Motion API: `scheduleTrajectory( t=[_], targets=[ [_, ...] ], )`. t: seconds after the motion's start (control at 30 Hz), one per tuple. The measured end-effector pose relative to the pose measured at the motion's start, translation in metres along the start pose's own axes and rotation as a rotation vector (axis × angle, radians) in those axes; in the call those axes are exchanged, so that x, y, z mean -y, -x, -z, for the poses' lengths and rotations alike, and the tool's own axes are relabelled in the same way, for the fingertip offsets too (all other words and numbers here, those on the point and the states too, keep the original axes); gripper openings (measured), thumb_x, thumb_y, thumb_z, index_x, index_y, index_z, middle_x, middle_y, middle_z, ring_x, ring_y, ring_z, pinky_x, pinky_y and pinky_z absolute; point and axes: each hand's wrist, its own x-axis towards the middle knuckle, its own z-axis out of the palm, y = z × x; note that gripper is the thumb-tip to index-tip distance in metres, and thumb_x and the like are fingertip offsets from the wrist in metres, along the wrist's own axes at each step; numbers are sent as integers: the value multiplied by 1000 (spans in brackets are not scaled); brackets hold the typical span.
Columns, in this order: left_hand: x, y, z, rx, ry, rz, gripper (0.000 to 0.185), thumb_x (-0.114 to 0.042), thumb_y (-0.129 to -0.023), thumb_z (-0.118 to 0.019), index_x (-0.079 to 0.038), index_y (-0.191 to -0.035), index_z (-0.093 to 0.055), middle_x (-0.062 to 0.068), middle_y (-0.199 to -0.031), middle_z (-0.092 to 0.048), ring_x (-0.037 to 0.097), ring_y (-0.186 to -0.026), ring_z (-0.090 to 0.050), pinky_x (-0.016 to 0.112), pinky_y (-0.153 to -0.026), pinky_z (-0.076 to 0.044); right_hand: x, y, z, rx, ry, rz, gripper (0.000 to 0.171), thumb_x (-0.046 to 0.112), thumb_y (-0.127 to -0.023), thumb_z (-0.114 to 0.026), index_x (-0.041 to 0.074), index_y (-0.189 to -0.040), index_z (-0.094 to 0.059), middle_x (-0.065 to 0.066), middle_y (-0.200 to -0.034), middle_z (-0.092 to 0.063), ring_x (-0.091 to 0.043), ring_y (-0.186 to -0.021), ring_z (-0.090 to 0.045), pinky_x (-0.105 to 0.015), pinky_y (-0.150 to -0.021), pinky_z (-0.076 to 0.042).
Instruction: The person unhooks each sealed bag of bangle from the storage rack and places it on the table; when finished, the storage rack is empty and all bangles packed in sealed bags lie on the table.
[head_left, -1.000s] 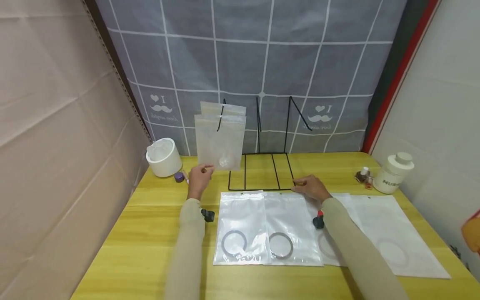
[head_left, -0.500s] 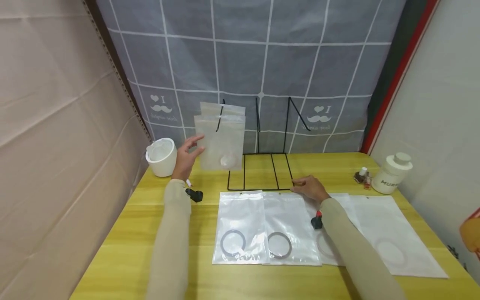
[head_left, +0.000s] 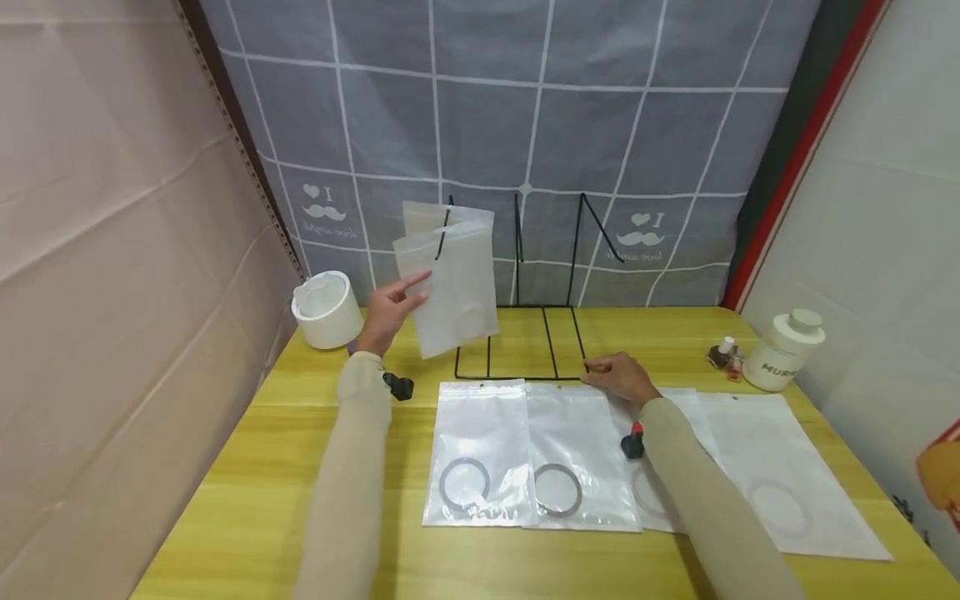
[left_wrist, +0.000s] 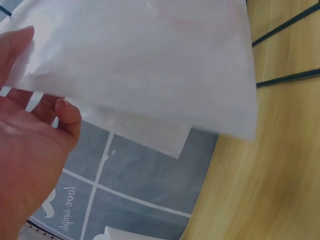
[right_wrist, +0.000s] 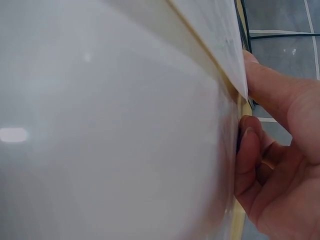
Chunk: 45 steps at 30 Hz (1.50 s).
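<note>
Reaching up and forward, the left hand point(head_left: 385, 312) has its fingers spread nearly straight, and its fingertips touch the left edge of a frosted plastic bag point(head_left: 453, 287) that hangs tilted from the leftmost hook of a black wire rack point(head_left: 517, 333). The left wrist view shows the thumb point(left_wrist: 67, 112) below the bag's edge and a finger above it — whether they truly pinch the plastic is hard to tell. A second bag point(head_left: 423, 218) hangs behind the first on the same hook.

The right hand point(head_left: 621, 377) lies on the tabletop point(head_left: 247, 467) at the rack's front right corner, fingers loosely curled, its fingertips on the top edge of a white bag point(head_left: 675, 458) lying flat; the right wrist view shows a finger point(right_wrist: 247, 155) pressed against that edge.

Four flat bags lie in a row near the front of the tabletop. The two on the left — first point(head_left: 480, 454) and second point(head_left: 581, 454) — each show a dark ring inside; the right forearm crosses the third, and the fourth point(head_left: 787, 475) lies furthest right. A white cup point(head_left: 326, 310) stands at the back left, a white jar point(head_left: 783, 350) and small bottles point(head_left: 726, 354) at the back right.
</note>
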Motion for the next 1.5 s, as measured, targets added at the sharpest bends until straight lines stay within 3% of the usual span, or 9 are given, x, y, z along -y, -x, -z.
scheduleTrajectory(
  t=[0.13,0.4,0.63,0.7,0.9,1.03,1.23,1.37,1.5],
  targets=[
    [1,-3,-6,-31,-11,-33,40,-2,-96,-67,1,-136,-62,13,-142,-59,-1,-104,-52,16,-88,-43,2,1,3,-1,-7,-7,57,42,-90,-75,15,-139,-63,-23,-139,-59,-39,-123,-57,-55,-100,-47],
    [-5,1,-10,-82,-41,-96,41,1,-93,-69,1,-134,-64,16,-140,-61,18,-100,-50,17,-83,-45,4,-1,7,-12,-13,-2,58,44,-91,-74,15,-139,-62,-23,-141,-57,-38,-122,-56,-53,-97,-47],
    [-4,14,-9,-140,-64,-145,37,1,-90,-74,2,-127,-69,10,-127,-70,11,-59,-30,20,-56,-33,5,-3,6,-6,4,-31,57,43,-92,-73,17,-141,-61,-22,-142,-56,-35,-122,-56,-51,-98,-47],
    [2,17,-7,-163,-69,-152,36,-2,-89,-76,0,-124,-71,5,-106,-74,9,-55,-26,21,-52,-29,4,-3,6,-2,6,-27,57,44,-92,-73,17,-141,-61,-22,-142,-56,-35,-120,-56,-51,-96,-48],
    [7,32,0,-195,-101,-155,33,-16,-86,-83,-9,-117,-77,0,-62,-34,11,-53,-26,23,-48,-25,4,-1,4,6,-9,-34,59,44,-92,-73,16,-142,-60,-23,-143,-55,-39,-125,-54,-55,-101,-45],
    [-4,48,3,-184,-112,-128,34,-18,-86,-83,-10,-118,-76,0,-65,-34,11,-55,-29,22,-48,-27,4,0,3,8,-15,-34,59,43,-91,-74,16,-142,-60,-23,-144,-55,-40,-127,-53,-56,-103,-45],
    [-19,72,9,-154,-119,-126,33,-15,-87,-81,-6,-119,-75,-2,-91,-63,11,-61,-33,20,-53,-31,3,0,1,15,-2,-25,59,43,-92,-73,16,-142,-60,-22,-145,-54,-40,-127,-53,-57,-104,-44],
    [-28,96,17,-119,-119,-99,33,-11,-88,-80,-4,-119,-74,-2,-96,-65,11,-65,-40,17,-57,-38,4,1,-1,18,-7,-34,59,43,-92,-73,16,-143,-59,-22,-145,-54,-40,-126,-54,-57,-103,-44],
    [-32,124,29,-58,38,22,29,1,-87,-76,-7,-115,-75,0,-92,-68,10,-76,-58,18,-66,-53,4,1,-2,30,-14,-29,59,43,-92,-73,16,-143,-59,-23,-145,-53,-40,-126,-53,-57,-103,-44]
  ],
)
